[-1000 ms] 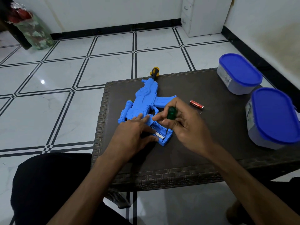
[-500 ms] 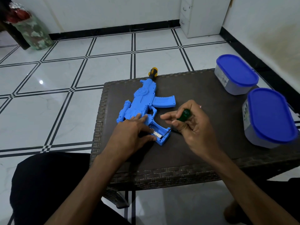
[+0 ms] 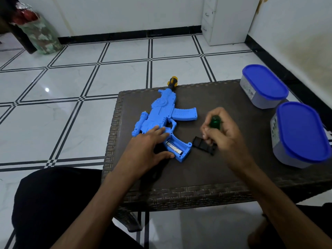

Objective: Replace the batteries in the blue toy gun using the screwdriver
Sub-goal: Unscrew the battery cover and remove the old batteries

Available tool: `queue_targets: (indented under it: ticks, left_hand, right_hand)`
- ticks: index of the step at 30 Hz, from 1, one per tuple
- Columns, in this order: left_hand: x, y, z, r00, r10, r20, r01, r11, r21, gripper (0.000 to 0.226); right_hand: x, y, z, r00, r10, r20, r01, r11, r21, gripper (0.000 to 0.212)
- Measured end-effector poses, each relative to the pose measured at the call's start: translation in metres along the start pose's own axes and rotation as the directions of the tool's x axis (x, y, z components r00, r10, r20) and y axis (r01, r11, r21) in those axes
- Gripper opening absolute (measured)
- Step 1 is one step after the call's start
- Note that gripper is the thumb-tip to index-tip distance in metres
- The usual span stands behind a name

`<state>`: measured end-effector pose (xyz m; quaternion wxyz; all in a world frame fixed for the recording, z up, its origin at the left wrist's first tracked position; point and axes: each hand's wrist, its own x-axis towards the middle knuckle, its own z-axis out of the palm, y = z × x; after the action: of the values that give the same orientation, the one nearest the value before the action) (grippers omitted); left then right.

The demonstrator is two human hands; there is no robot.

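Observation:
The blue toy gun [image 3: 161,112] lies on the dark woven table [image 3: 179,177], muzzle pointing away. Its grip compartment is uncovered, and a white battery [image 3: 173,148] lies inside. My left hand [image 3: 147,148] rests flat on the gun's rear with straight fingers, thumb beside the grip. My right hand [image 3: 221,135] grips the green-handled screwdriver [image 3: 215,122] to the right of the gun. A black battery cover [image 3: 203,143] lies on the table just under that hand, partly hidden by its fingers.
Two grey containers with blue lids stand on the table's right side, one at the far corner [image 3: 264,87] and one nearer [image 3: 301,135]. White tiled floor surrounds the table. A white cabinet [image 3: 226,18] stands against the back wall.
My right hand has moved right, away from the gun's grip, with the screwdriver. The black cover now lies on the table beside the grip. The red battery is no longer visible.

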<state>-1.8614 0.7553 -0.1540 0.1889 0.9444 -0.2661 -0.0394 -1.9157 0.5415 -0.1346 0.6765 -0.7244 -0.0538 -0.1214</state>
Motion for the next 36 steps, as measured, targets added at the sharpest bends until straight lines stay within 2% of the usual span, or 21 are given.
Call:
queue_targets:
  ticks: [1,3,5,8,12,15,18,26,32,36]
  left_hand:
    - [0.001,-0.001,-0.001,1.000,-0.002,-0.008,0.002,1.000,0.004,0.067]
    - [0.002,-0.002,-0.002,1.000,-0.003,-0.031,0.004,1.000,0.005,0.065]
    - [0.002,-0.002,-0.004,0.999,0.003,-0.038,-0.003,1.000,0.006,0.064]
    - [0.003,-0.003,-0.002,0.999,0.021,-0.032,-0.020,1.000,0.016,0.065]
    - [0.002,-0.006,0.001,0.998,0.026,-0.054,-0.027,1.000,-0.011,0.063]
    - [0.002,-0.007,0.003,0.996,0.042,-0.073,-0.044,0.999,-0.029,0.061]
    - [0.003,-0.008,0.004,0.996,0.035,-0.081,-0.038,0.999,-0.036,0.059]
    - [0.002,-0.010,0.006,0.994,0.037,-0.100,-0.041,0.998,-0.040,0.060]
    - [0.002,-0.010,0.006,0.995,0.039,-0.088,-0.041,0.999,-0.024,0.060]
    - [0.003,-0.009,0.006,0.996,0.036,-0.087,-0.037,0.999,-0.017,0.058]
  right_hand:
    - [0.003,-0.003,-0.001,0.996,-0.028,0.085,0.044,0.981,-0.191,0.008]
    - [0.011,-0.004,0.000,0.971,-0.014,0.240,0.134,0.862,-0.490,0.013]
    - [0.020,-0.001,0.002,0.940,0.069,0.335,0.167,0.762,-0.626,0.021]
    - [0.030,0.006,0.001,0.888,0.195,0.416,0.179,0.687,-0.704,0.030]
    - [0.044,0.015,0.003,0.831,0.301,0.467,0.167,0.667,-0.726,0.042]
    - [0.055,0.019,0.003,0.819,0.338,0.463,0.107,0.703,-0.703,0.043]
    - [0.061,0.022,0.003,0.801,0.342,0.491,0.140,0.691,-0.709,0.043]
    - [0.055,0.032,-0.002,0.775,0.219,0.593,0.282,0.720,-0.634,0.036]
    - [0.040,0.041,-0.004,0.834,0.033,0.550,0.323,0.779,-0.537,0.016]
    - [0.039,0.041,0.012,0.858,0.035,0.512,0.300,0.775,-0.556,0.010]
